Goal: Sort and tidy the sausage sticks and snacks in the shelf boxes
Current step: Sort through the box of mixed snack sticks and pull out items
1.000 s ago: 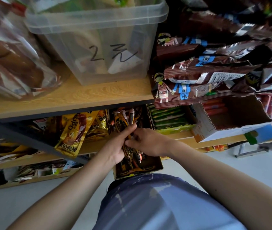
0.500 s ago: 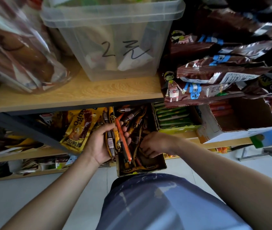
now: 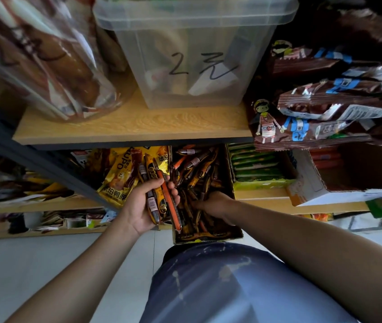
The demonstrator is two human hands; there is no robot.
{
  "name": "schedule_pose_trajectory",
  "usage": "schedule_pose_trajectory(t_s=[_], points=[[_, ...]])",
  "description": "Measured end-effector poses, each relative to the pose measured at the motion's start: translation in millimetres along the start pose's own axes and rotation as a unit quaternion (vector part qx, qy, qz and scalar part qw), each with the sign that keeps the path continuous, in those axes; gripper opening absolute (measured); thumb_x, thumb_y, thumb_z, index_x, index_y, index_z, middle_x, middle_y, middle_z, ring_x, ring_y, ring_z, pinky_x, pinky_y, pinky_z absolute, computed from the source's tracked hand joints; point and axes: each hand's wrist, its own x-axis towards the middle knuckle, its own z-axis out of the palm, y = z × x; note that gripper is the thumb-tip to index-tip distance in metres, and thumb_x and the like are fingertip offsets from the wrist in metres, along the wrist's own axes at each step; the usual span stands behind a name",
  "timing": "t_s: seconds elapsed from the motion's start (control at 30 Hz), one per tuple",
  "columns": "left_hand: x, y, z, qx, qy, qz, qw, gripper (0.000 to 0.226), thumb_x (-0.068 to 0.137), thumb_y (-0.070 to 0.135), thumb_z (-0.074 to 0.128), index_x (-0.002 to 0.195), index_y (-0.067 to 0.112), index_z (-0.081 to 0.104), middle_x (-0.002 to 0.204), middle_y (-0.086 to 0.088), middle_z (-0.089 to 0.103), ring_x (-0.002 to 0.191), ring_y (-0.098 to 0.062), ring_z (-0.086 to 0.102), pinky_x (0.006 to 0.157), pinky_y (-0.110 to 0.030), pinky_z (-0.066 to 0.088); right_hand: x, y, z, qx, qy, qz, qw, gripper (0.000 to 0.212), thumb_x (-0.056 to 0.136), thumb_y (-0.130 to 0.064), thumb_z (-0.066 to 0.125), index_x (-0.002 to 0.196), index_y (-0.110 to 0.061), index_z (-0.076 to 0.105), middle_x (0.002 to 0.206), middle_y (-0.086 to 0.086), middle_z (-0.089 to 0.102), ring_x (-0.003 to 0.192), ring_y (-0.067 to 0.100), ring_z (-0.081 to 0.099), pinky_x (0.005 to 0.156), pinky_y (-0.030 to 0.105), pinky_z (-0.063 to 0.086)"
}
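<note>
You've got "2元" handwritten in black marker on the front wall of the clear bin [image 3: 250, 54], far centre. The yellow packet [image 3: 117, 180], nearer and left of centre, reads "UPO" at its far end and "珀鸭脖" along its near edge. Print on the brown bags [image 3: 325, 106], far right, is too blurred to read.

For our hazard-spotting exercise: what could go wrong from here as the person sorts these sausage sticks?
1. The left hand grips several sausage sticks in a loose fan; the orange stick hangs lowest and may slip out.
2. The cardboard box seems to jut past the shelf; the right hand digging inside could tip it.
</note>
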Motion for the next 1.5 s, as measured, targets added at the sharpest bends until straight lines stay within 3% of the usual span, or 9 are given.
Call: schedule_pose_trajectory(t_s=[0.33, 0.53, 0.67, 0.8, 0.9, 1.03, 1.17, 1.3, 1.5], points=[[-5, 0, -2, -0.004, 0.018, 0.020, 1.000, 0.015, 0.090, 0.016, 0.053, 0.100, 0.009, 0.061, 0.084, -0.007, 0.060, 0.078, -0.021, 0.061, 0.075, -0.036, 0.057, 13, -16, 17, -0.006, -0.015, 0.002, 1.000, 0.055, 0.079, -0.035, 0.082, 0.122, -0.006, 0.065, 0.096, 0.004, 0.065, 0.084, 0.017, 0.061, 0.066, 0.027, 0.048], [-13, -3, -8, 0.131, 0.127, -0.017, 0.983, 0.018, 0.082, 0.010, 0.063, 0.100, 0.005, 0.064, 0.080, -0.011, 0.067, 0.077, -0.026, 0.066, 0.079, -0.040, 0.057, 25, -14, 27, 0.047, -0.055, 0.001, 0.997, 0.079, 0.075, -0.032, 0.086, 0.142, -0.010, 0.049, 0.146, 0.008, 0.052, 0.134, 0.028, 0.047, 0.104, 0.036, 0.041], [-21, -3, -25, 0.257, 0.181, -0.036, 0.949, 0.011, 0.089, 0.006, 0.059, 0.095, 0.001, 0.067, 0.083, -0.014, 0.069, 0.075, -0.026, 0.066, 0.093, -0.045, 0.050, 25, -17, 21, 0.074, -0.067, 0.019, 0.995, 0.059, 0.080, -0.019, 0.080, 0.133, -0.007, 0.056, 0.145, 0.010, 0.051, 0.138, 0.032, 0.042, 0.106, 0.039, 0.039], [-23, -6, -32, 0.259, 0.197, -0.060, 0.944, 0.015, 0.090, 0.008, 0.059, 0.097, 0.000, 0.068, 0.081, -0.013, 0.071, 0.076, -0.026, 0.068, 0.095, -0.049, 0.050, 20, -14, 16, 0.173, -0.128, 0.052, 0.975, 0.035, 0.084, -0.009, 0.073, 0.118, -0.007, 0.065, 0.125, 0.012, 0.066, 0.103, 0.026, 0.064, 0.091, 0.037, 0.052], [-22, -9, -30, 0.204, 0.195, -0.073, 0.956, 0.016, 0.091, 0.011, 0.056, 0.095, 0.001, 0.067, 0.080, -0.012, 0.069, 0.070, -0.023, 0.067, 0.074, -0.038, 0.054, 22, -16, 16, 0.185, -0.144, 0.065, 0.970, 0.051, 0.082, -0.023, 0.079, 0.128, -0.009, 0.060, 0.122, 0.013, 0.067, 0.107, 0.027, 0.065, 0.088, 0.037, 0.053], [-19, -11, -23, 0.227, 0.187, -0.091, 0.951, 0.015, 0.090, 0.012, 0.056, 0.096, 0.002, 0.065, 0.080, -0.011, 0.069, 0.070, -0.022, 0.068, 0.074, -0.036, 0.054, 24, -17, 20, 0.167, -0.154, 0.048, 0.973, 0.103, 0.055, -0.040, 0.093, 0.144, -0.015, 0.047, 0.153, 0.009, 0.044, 0.139, 0.029, 0.042, 0.114, 0.046, 0.033], [-14, -6, -16, 0.264, 0.175, -0.095, 0.944, 0.016, 0.090, 0.013, 0.057, 0.101, 0.004, 0.063, 0.079, -0.011, 0.071, 0.072, -0.022, 0.068, 0.082, -0.038, 0.052, 23, -18, 23, 0.163, -0.139, 0.028, 0.976, 0.096, 0.060, -0.040, 0.093, 0.142, -0.016, 0.051, 0.155, 0.004, 0.042, 0.142, 0.030, 0.038, 0.116, 0.048, 0.030], [-12, -4, -10, 0.273, 0.180, -0.101, 0.940, 0.017, 0.090, 0.014, 0.056, 0.103, 0.004, 0.061, 0.078, -0.011, 0.071, 0.069, -0.022, 0.068, 0.077, -0.037, 0.052, 52, -1, 31, 0.174, -0.148, 0.012, 0.974, 0.122, 0.016, -0.054, 0.099, 0.127, -0.019, 0.065, 0.139, 0.005, 0.060, 0.131, 0.030, 0.052, 0.110, 0.056, 0.039], [-12, -4, -10, 0.277, 0.188, -0.096, 0.938, 0.019, 0.090, 0.014, 0.058, 0.105, 0.003, 0.062, 0.078, -0.011, 0.071, 0.072, -0.022, 0.068, 0.079, -0.038, 0.051, 36, -6, 32, 0.157, -0.133, -0.001, 0.979, 0.114, 0.027, -0.050, 0.100, 0.129, -0.016, 0.063, 0.143, 0.005, 0.056, 0.136, 0.029, 0.046, 0.108, 0.053, 0.038]])
